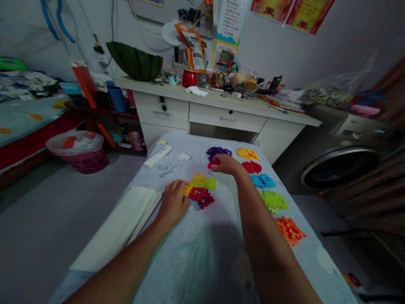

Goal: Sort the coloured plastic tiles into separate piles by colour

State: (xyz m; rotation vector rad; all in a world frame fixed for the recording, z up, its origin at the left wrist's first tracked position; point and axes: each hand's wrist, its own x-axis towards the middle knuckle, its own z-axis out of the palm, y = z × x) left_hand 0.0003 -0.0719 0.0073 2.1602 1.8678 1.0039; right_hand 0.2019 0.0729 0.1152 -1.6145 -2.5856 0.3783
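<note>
My right hand [225, 164] is pinched on a red plastic interlocking block [212, 165], just in front of a pile of purple blocks [219, 152]. At the middle of the cloth-covered table [196, 245], my left hand [175, 200] has its fingers curled against the edge of a yellow block [187, 188]. That block lies in a small group with another yellow block [199, 180], a lime-green block [210, 183] and red blocks [201, 196] with bits of dark blue among them. My left fingertips are partly hidden.
Sorted piles run down the right side: yellow [248, 153], red [252, 167], blue [263, 180], green [274, 201] and orange [290, 230]. On the left lie a white box [158, 156] and a folded pale cloth [118, 228]. Beyond stands a cluttered desk [164, 107]; a washing machine [335, 143] is right.
</note>
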